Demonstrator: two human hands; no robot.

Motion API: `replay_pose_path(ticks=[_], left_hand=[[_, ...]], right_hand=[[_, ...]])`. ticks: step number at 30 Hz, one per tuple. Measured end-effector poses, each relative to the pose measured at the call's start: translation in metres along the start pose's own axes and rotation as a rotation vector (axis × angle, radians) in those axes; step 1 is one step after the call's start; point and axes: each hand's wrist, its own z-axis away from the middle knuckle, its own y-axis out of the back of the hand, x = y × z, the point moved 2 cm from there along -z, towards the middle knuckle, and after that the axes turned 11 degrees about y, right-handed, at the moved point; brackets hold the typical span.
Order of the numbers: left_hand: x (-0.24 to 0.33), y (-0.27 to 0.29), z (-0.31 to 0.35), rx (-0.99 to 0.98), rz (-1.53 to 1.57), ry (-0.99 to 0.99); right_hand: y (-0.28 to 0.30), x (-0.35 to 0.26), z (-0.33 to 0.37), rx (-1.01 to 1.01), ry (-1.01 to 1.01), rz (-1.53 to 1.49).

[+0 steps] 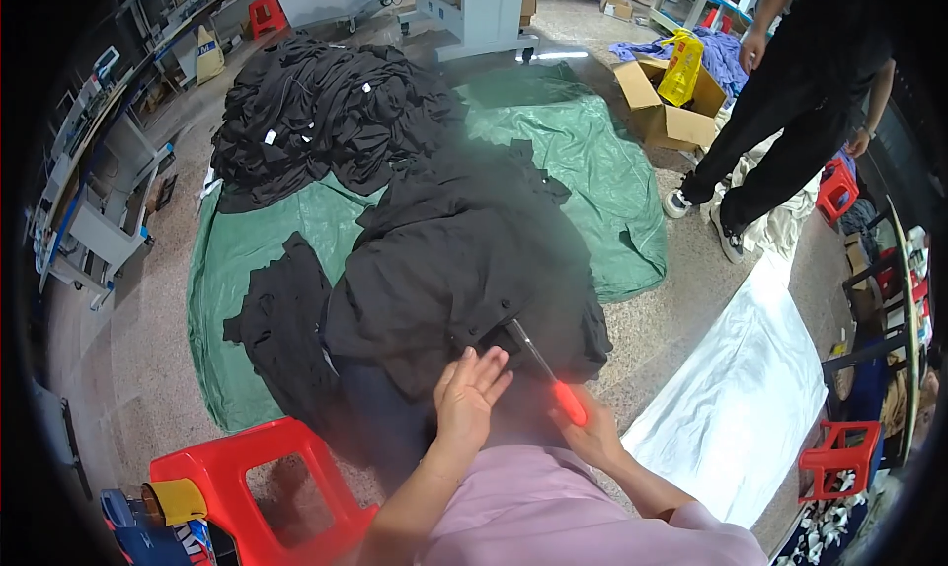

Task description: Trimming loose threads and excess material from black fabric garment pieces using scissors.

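Observation:
A tool with a red handle and a long, slim metal shaft (570, 404) is gripped in my right hand (594, 430). Its exact kind is not clear. The shaft points up and left, its tip at the edge of a black garment (444, 260) spread over my lap and in front of me. Small dark round spots, like buttons, show on the cloth near the tip. My left hand (466, 400) is raised palm up at the garment's near edge, fingers extended and holding nothing. Another black garment piece (286, 324) lies to the left.
A large heap of black garments (326, 112) lies on a green tarp (232, 299). Red stools (227, 457) stand near left and right. A white sheet (731, 398) covers floor at right. One person (790, 102) stands far right beside a cardboard box (657, 107).

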Motion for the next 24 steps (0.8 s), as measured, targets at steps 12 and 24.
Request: replay_pose_path(ticks=[12, 24], left_hand=[[0.014, -0.013, -0.016, -0.086, 0.052, -0.228], [0.015, -0.010, -0.009, 0.019, -0.423, -0.677]], right_hand=[[0.005, -0.021, 0.003, -0.112, 0.031, 0.061], [0.000, -0.025, 0.005, -0.084, 0.252, 0.229]])
